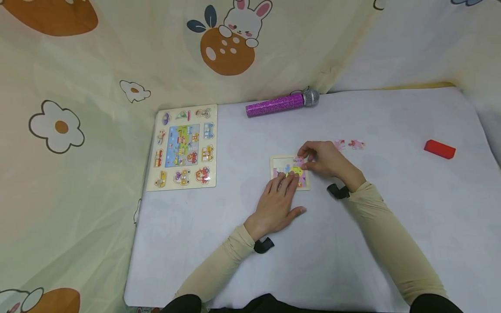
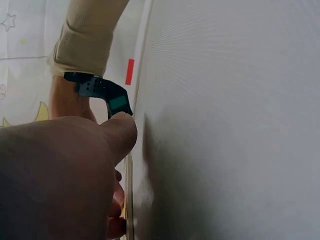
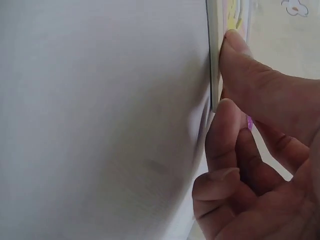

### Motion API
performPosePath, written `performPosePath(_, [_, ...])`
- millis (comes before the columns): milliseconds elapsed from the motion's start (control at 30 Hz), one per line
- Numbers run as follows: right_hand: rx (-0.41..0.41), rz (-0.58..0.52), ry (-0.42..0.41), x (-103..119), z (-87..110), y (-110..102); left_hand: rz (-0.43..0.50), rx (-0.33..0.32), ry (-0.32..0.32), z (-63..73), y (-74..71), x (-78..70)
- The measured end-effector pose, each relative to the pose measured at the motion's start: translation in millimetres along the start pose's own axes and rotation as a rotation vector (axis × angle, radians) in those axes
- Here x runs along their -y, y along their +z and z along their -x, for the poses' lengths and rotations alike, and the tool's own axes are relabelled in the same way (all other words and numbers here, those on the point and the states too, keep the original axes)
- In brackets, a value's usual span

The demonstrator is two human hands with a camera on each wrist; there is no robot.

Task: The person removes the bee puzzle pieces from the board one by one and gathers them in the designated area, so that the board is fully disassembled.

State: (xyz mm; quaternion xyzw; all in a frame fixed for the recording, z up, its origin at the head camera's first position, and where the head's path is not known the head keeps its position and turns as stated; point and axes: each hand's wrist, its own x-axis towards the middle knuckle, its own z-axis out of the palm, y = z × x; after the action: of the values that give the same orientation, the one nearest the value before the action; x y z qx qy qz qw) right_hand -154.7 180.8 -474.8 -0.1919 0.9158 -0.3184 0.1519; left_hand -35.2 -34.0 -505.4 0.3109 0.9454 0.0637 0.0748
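Note:
A small square jigsaw puzzle with a pale wooden frame (image 1: pixel 307 188) lies mid-table, partly filled with pink, yellow and blue pieces. Flat across its lower edge, my left hand (image 1: pixel 275 206) rests with fingers extended and thumb spread to the side. My right hand (image 1: pixel 326 161) is at the upper right corner, thumb and index finger bent around a pink puzzle piece (image 1: pixel 299 160). In the right wrist view, the thumb (image 3: pixel 237 45) lies on the board's face, and the other fingers curl beyond its edge. The left wrist view shows mostly the back of the left hand (image 2: pixel 60 170).
Two loose pink puzzle pieces (image 1: pixel 356 144) lie just beyond the right hand. A larger vehicle puzzle board (image 1: pixel 212 174) sits at the left. Along the back edge lies a purple glittery microphone (image 1: pixel 275 105). A red block (image 1: pixel 440 149) is far right.

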Motion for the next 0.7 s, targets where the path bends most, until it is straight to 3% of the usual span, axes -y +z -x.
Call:
performPosePath(133, [-0.006, -0.01, -0.006, 0.5, 0.4, 0.8, -0.027, -0.023, -0.003, -0.9, 0.5, -0.2])
performPosePath(400, [-0.006, -0.048, -0.059, 1.3, 4.5, 2.3, -0.017, -0.009, -0.019, -1.4, -2.8, -1.2])
performPosePath(700, [-0.006, -0.047, -0.048, 1.2, 6.1, 3.3, -0.034, -0.012, -0.023, -2.3, -3.1, -2.5])
